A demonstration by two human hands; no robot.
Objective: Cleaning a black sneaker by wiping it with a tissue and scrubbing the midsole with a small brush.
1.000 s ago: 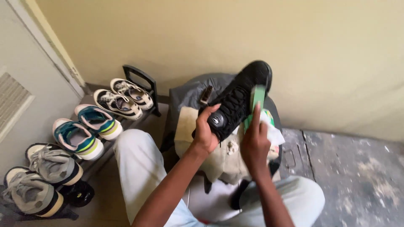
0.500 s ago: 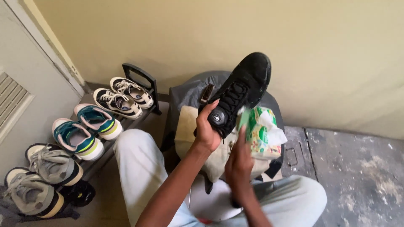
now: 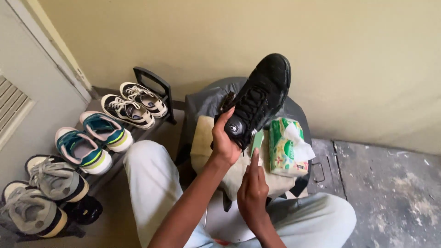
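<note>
Head view: along the left wall a rack [image 3: 151, 82] carries six shoes [image 3: 85, 149] in pairs, while a grey stool [image 3: 202, 98] holds a beige cloth [image 3: 202, 138] and a green wipes pack [image 3: 285, 147] at its right edge. Left hand [image 3: 225, 142] grips the black shoe [image 3: 259, 98] upright above the stool; right hand [image 3: 251, 193] pinches a small green item [image 3: 257, 140] just below it, so cleaning looks under way, with no finished part visible.

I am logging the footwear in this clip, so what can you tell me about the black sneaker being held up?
The black sneaker is all black, with black laces, a round badge on its tongue and a rounded, slightly glossy toe. The upper looks like mesh or synthetic fabric. It is tilted with the toe up toward the wall and the opening down toward the person. The left hand grips it at the tongue and collar, holding it above a dark draped surface. The right hand holds a small green object right beside its lower edge; whether they touch is unclear.
</note>
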